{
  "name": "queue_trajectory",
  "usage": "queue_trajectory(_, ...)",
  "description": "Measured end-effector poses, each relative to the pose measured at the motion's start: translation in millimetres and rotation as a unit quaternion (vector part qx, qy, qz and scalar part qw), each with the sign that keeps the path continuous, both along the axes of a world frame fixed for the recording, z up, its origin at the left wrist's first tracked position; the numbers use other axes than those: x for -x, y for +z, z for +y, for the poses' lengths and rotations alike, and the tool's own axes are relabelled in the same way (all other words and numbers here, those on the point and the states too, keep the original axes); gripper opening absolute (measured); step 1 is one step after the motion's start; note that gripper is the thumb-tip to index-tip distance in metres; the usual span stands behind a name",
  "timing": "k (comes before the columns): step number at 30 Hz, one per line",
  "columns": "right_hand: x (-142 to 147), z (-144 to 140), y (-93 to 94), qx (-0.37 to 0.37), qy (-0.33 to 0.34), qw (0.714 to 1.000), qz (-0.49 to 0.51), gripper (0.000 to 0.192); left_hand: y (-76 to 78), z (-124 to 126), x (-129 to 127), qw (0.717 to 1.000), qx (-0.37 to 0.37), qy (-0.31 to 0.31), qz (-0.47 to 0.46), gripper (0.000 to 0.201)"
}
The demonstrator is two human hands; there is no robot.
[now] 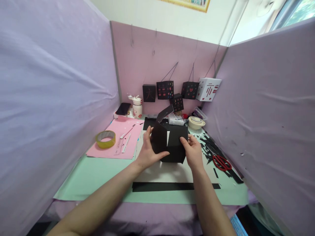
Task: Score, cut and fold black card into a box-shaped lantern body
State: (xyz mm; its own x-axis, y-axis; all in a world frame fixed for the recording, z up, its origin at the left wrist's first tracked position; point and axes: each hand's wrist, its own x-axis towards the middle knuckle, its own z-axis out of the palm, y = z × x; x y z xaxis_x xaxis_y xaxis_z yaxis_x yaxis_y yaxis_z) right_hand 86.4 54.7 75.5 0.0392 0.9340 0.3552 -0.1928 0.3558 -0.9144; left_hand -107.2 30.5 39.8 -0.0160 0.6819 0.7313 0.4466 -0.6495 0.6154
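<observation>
Between my two hands is a folded black paper box (175, 145), held a little above a white sheet (159, 173). One of its flaps stands up at the top left, and a light gap shows between two of its panels. My left hand (150, 152) grips the left panel, thumb along its lower edge and fingers behind it. On the right side, my right hand (193, 149) pinches the edge panel, thumb in front and fingers behind. A long black paper strip (162, 187) lies nearer to me on the table.
Left, a yellow tape roll (105, 139) and a white pen (126, 143) lie on pink paper (98, 151). Red-handled scissors (221, 163) rest among black scraps at right. Behind stand a bottle (137, 108) and cream tape rolls (196, 123). Decorated paper boxes (165, 90) hang at the back.
</observation>
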Motion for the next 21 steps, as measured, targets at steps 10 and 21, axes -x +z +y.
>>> queue_trajectory(10,-41,26,-6.0,-0.024,-0.044,0.999,0.006,0.036,30.8,12,21,0.951,-0.194,0.071,0.232,0.070)
queue_trajectory(21,-41,27,-14.2,-0.016,-0.058,0.998,0.002,0.037,47.4,18,2,0.938,-0.110,0.019,0.327,0.012)
